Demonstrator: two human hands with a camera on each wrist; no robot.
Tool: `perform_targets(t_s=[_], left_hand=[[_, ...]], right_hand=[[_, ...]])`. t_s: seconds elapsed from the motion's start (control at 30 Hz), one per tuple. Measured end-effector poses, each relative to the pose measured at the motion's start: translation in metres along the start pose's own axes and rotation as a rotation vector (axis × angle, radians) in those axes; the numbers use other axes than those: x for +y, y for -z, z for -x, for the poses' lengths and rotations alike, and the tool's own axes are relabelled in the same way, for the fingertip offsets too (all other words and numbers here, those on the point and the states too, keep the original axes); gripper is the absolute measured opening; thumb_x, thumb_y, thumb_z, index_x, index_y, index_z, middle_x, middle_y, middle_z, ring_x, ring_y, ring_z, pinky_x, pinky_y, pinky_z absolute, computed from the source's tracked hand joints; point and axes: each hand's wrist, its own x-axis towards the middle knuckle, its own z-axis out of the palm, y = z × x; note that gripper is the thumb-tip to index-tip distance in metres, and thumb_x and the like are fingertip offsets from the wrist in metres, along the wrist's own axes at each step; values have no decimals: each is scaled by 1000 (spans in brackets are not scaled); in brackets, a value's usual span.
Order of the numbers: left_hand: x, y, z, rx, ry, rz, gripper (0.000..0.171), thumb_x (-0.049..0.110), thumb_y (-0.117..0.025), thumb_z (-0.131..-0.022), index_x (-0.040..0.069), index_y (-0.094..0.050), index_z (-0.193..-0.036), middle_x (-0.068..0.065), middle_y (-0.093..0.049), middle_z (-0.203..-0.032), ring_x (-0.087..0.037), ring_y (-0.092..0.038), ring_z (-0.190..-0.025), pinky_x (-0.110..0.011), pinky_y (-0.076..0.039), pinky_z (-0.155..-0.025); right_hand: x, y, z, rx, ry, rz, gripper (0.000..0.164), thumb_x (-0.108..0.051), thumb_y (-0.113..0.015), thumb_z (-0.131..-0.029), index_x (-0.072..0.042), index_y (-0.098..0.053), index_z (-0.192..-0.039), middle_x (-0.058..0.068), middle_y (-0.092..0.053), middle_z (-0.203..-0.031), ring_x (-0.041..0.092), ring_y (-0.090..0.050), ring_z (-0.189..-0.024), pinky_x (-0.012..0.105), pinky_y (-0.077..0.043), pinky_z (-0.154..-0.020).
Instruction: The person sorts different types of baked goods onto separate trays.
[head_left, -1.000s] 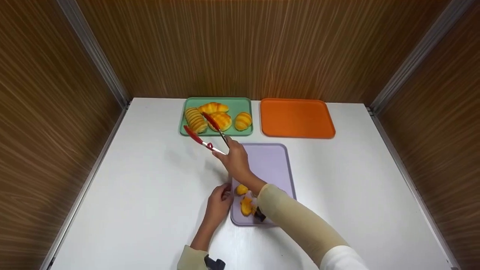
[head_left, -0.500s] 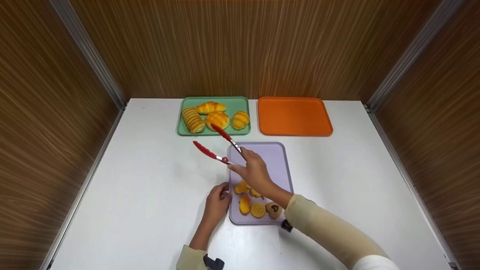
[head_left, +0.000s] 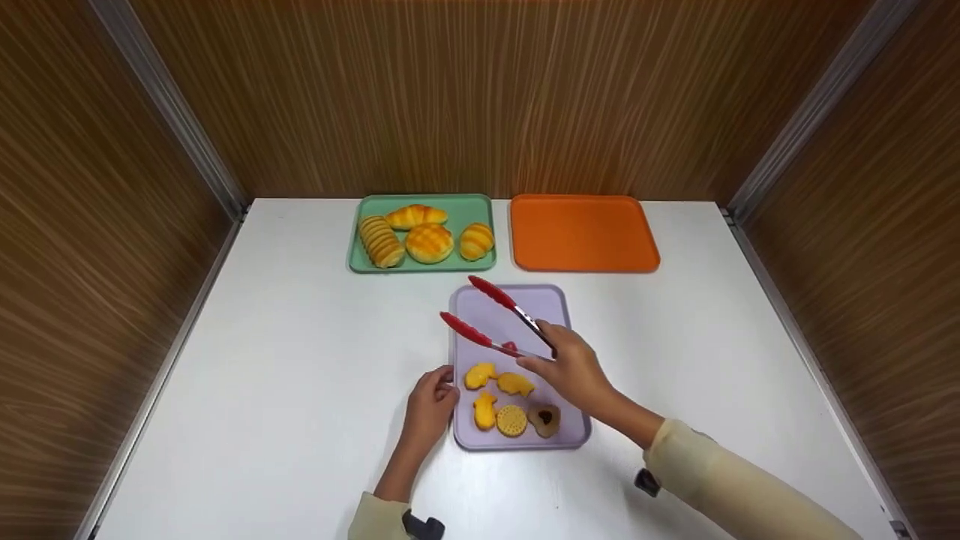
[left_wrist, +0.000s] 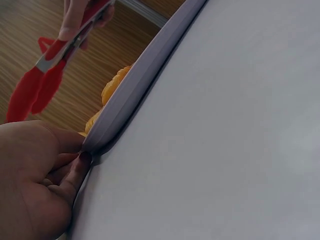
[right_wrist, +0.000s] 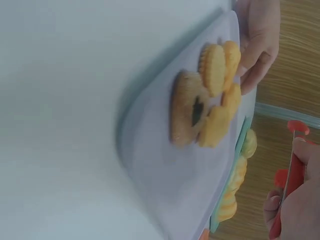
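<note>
My right hand holds red-tipped tongs over the lilac tray; their arms are spread, with nothing between the tips. At the tray's left edge, my left hand pinches the rim, as the left wrist view shows close up. On the tray's near half lie a round biscuit, a brown heart-shaped biscuit with a dark centre, and several yellow pieces, one of them fish-shaped. In the right wrist view the heart-shaped biscuit is nearest the camera.
Behind stands a green tray bearing a croissant, a round bun, a long ridged roll and a small striped roll. An orange tray stands to its right. Wood-grain walls enclose the white table.
My right hand has drawn the spread tongs back and to the right, from over the green tray to over the lilac tray, uncovering the biscuits. My left hand stays at the rim.
</note>
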Motion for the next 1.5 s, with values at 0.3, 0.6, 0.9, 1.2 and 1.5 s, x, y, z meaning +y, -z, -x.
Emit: perform_targets(t_s=[0.3,0.6,0.9,1.2,1.5], left_hand=[[-6,1,4,15,5,7,40,6,-63,-95,-2,-60,-134,-15,-64,-119,-20,-62,-98,-27,-56,-87],[-6,1,4,11,-11,14,40,4,-62,-95,-2,-59,-134,-15,-64,-118,-21,-62,-99,-27,-55,-88],[-3,-1,2,20,-45,-9,38,2,-63,-93,-4,-61,-131,-16,-65,-115,-21,-63,-98,-29,-56,-87],[-1,-1,1,14,-37,-12,39,3,-63,-93,-3,-60,-131,-15,-65,-115,-20,-62,-97,-31,-55,-88],[-1,-1,1,13,-29,-3,38,4,-63,-94,-3,-61,-131,-15,-65,-115,-19,-61,-96,-30,-55,-87]], right_hand=[[22,22,37,-21,-46,67,70,-33,-83,-82,-11,-57,-143,11,-68,-120,30,-60,-95,31,-57,-78],[40,41,61,1,-25,153,71,-31,-86,-79,-8,-58,-141,11,-68,-123,26,-60,-91,25,-54,-73],[57,54,85,-20,21,160,69,-27,-88,-76,-6,-62,-136,12,-70,-117,25,-59,-86,25,-51,-69],[72,61,93,-65,26,190,63,-34,-87,-76,-5,-68,-129,7,-73,-114,20,-62,-91,33,-55,-77],[72,60,90,-123,28,193,60,-35,-85,-78,-8,-69,-129,4,-74,-116,22,-66,-102,42,-58,-86]])
